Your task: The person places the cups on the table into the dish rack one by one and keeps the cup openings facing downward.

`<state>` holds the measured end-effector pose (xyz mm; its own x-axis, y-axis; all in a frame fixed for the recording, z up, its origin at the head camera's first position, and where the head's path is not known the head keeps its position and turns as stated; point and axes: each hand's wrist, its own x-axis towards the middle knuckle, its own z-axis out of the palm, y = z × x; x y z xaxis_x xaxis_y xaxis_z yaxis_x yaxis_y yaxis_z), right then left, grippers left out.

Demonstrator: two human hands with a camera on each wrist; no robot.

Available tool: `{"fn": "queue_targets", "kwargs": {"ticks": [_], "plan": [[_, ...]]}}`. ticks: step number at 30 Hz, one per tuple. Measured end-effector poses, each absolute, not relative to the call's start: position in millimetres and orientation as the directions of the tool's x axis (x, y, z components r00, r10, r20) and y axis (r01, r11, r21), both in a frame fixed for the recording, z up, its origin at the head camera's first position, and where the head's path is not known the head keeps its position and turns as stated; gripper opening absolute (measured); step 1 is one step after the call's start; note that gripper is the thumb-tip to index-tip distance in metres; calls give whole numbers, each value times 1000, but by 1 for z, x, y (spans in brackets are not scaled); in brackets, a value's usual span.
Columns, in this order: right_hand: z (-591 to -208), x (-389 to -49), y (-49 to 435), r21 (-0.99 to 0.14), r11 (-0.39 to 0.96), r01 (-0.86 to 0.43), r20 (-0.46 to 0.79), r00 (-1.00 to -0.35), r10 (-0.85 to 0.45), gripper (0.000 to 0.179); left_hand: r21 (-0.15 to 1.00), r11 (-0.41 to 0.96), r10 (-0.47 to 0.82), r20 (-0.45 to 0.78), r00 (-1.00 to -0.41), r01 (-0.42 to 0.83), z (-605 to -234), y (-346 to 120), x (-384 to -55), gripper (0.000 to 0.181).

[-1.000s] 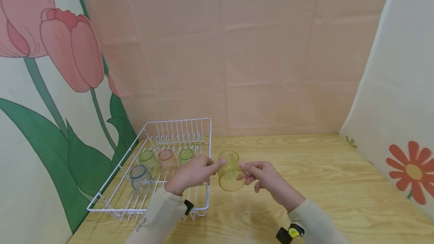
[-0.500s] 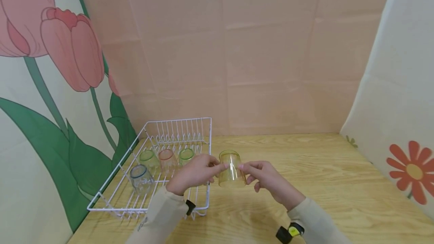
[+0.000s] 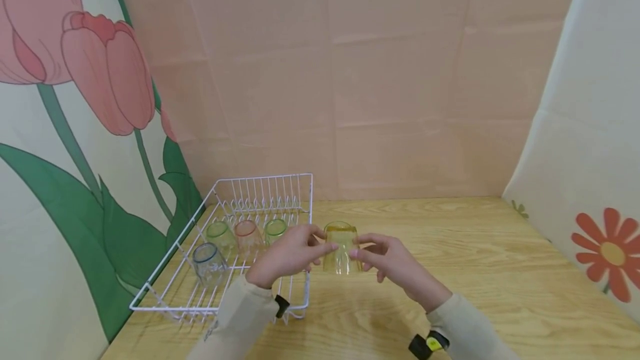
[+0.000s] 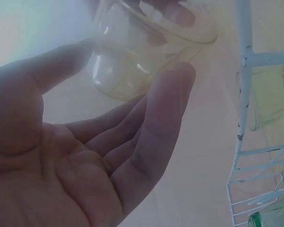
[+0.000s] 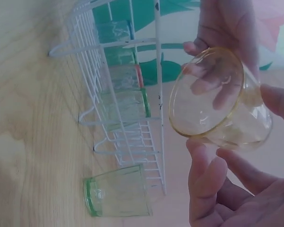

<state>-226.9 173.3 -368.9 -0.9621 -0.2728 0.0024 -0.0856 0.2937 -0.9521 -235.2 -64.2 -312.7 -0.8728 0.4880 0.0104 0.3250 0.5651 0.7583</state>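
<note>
A transparent yellow drinking glass is held off the table between my two hands. Its narrower end is up and its wide mouth faces down, as the right wrist view shows at the rim. My left hand grips the left side with thumb and fingers. From the other side my right hand holds it, thumb toward me. In the right wrist view a green glass stands on the table beside the rack; the head view does not show it clearly.
A white wire dish rack stands left of the yellow glass. Inside it are a blue-edged glass, a pink glass and two green glasses, one left and one right. Wood-patterned table extends rightward.
The yellow glass has tipped: its mouth, turned toward me earlier, now faces down. My right fingers have shifted their hold on its side, while my left hand has hardly moved.
</note>
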Motion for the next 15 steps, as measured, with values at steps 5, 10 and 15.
{"fn": "queue_targets", "kwargs": {"ticks": [5,10,15], "plan": [[-373,-228,171,-945,306,-114,19,-955,-296,54,738,578,494,24,-869,349,-314,-64,-235,52],[-372,-227,171,-939,314,-139,35,-948,-316,54,723,600,499,-5,-867,341,-313,-65,-236,52],[-371,-227,173,-938,303,-165,45,-929,-369,57,712,608,515,-18,-857,351,-312,-67,-235,53]]}}
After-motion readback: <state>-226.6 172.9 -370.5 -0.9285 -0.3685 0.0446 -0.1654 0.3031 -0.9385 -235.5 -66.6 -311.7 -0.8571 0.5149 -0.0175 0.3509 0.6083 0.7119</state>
